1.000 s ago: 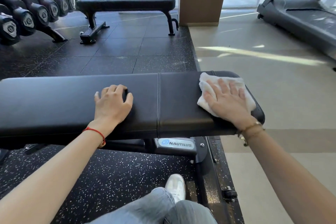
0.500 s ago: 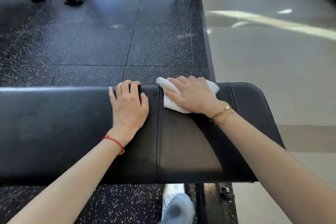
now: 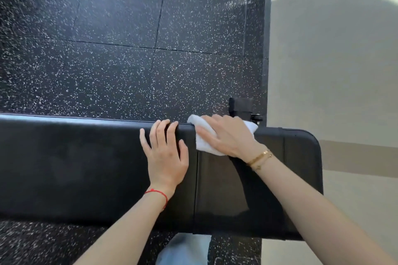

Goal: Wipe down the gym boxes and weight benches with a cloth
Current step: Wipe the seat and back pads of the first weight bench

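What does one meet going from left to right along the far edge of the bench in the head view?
Bare bench → left hand → seam → cloth under the right hand → bracelets → rounded right end of the bench → beige floor.

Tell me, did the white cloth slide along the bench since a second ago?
Yes. The cloth went from the bench's right end leftward to the seam and toward the far edge, under the right hand.
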A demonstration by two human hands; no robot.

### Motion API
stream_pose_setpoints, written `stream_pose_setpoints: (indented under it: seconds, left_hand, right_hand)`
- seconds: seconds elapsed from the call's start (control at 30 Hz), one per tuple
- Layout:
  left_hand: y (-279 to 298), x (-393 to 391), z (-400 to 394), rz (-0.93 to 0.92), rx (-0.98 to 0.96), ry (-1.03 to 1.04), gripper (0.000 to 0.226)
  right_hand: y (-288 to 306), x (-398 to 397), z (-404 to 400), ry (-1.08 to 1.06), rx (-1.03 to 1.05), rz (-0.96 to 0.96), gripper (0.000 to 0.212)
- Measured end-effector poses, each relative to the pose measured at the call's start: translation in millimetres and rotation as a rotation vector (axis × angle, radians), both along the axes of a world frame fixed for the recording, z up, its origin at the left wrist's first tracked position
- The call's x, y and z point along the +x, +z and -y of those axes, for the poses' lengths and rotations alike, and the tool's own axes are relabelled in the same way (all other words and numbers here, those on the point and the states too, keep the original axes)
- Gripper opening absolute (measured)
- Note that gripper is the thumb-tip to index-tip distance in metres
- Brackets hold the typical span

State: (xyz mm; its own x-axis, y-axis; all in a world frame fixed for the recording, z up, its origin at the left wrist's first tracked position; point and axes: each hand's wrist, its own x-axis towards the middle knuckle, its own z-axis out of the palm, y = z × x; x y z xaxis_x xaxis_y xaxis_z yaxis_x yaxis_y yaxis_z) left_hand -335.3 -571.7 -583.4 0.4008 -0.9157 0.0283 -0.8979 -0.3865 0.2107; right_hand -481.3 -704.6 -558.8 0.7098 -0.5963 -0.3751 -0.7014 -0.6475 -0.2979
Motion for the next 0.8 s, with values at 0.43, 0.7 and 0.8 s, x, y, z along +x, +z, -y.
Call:
stream_pose_setpoints:
  seconds: [0.43,0.7,0.8]
  left_hand:
    - [0.8,-3.3,0.7,0.045,0.141,-0.006,0.051]
    - [3.0,0.4,-0.2,0.012,0.154,-0.009,0.053]
    - [4.9,-0.4,1.9,0.001,0.162,-0.001,0.053]
  right_hand:
    - [-1.7,11.0,13.2,0.043,0.146,-0.042,0.057]
    - [4.1,-28.8,20.4,0.059,0.166,-0.051,0.07]
    - [3.3,-46.0,26.3,0.027,0.152,-0.115,0.073]
